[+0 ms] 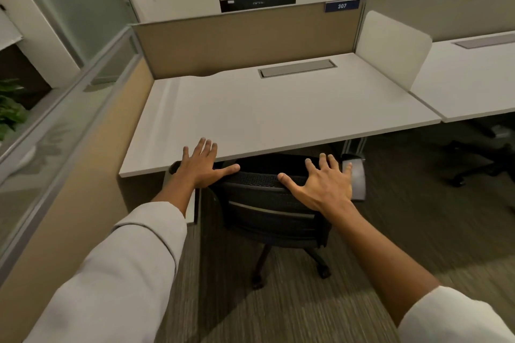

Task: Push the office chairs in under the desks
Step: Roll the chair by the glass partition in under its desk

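A black mesh office chair (267, 211) stands at the front edge of a white desk (278, 114), its seat hidden under the desktop and its backrest just outside the edge. My left hand (203, 167) is spread flat over the backrest's left top corner, fingers reaching over the desk edge. My right hand (320, 183) is spread flat on the backrest's right top. Neither hand grips anything. A second black chair (485, 158) sits partly under the neighbouring desk (473, 86) at the right.
Tan partition panels (245, 41) close the desk at the back and the left. A white divider (390, 47) separates the two desks. Grey desk leg and foot (356, 172) stand right of the chair. Carpet floor (306, 301) lies below me.
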